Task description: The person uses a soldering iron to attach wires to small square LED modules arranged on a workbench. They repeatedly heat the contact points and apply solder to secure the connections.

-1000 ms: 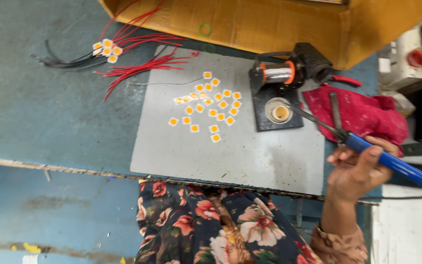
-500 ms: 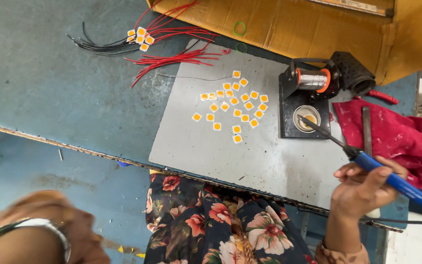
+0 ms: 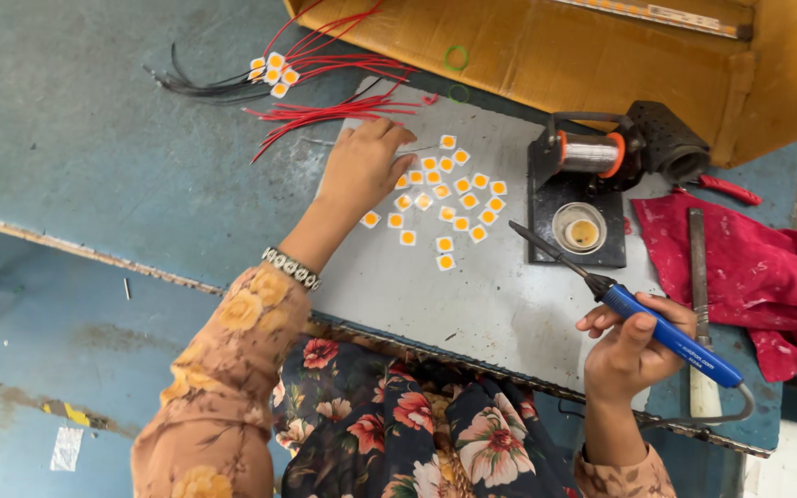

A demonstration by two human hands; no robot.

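Note:
My right hand (image 3: 634,350) grips a blue-handled soldering iron (image 3: 666,337) near the table's front edge; its dark tip points up-left toward the small round tin (image 3: 580,229). My left hand (image 3: 364,166) reaches across the grey metal sheet (image 3: 472,304), fingers resting at the left end of a cluster of several small yellow-and-white square chips (image 3: 449,203), close to a thin wire. Loose red wires (image 3: 325,115) lie just beyond its fingertips.
A black stand with a solder spool (image 3: 590,153) sits behind the tin. A red cloth (image 3: 749,267) with a metal file (image 3: 699,267) lies at right. A bundle of black and red wires with chips (image 3: 269,74) lies far left; a cardboard box (image 3: 601,55) stands behind.
My left hand came up from below the table edge and now rests on the chips. The right hand holds the soldering iron much as before; the view shifted slightly.

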